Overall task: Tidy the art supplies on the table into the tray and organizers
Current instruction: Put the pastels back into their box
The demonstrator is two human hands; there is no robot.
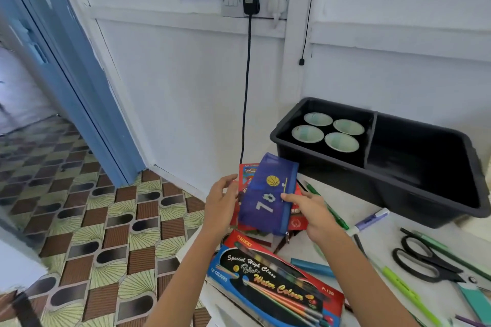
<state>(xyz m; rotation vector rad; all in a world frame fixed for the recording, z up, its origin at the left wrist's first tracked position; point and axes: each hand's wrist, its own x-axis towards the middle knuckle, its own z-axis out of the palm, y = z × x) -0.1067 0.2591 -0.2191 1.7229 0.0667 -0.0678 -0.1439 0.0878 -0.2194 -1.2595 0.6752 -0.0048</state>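
Note:
A blue pencil pouch (268, 194) with a basketball print is lifted over the table's left corner. My right hand (310, 214) pinches its right edge near the zip. My left hand (221, 202) rests against its left side with fingers spread. Under the pouch lie red boxes (245, 175). A water colour box (276, 284) lies nearer to me. The black two-part tray (372, 167) stands at the back right, with several pale cups (328, 131) in its left compartment; its right compartment holds nothing I can see.
Black scissors (425, 260), green pens (329, 207), a purple-capped marker (370, 220), a teal stick (312, 265) and a light green marker (406, 292) lie on the white table (385, 287). A black cable (245, 93) hangs down the wall. Patterned floor lies to the left.

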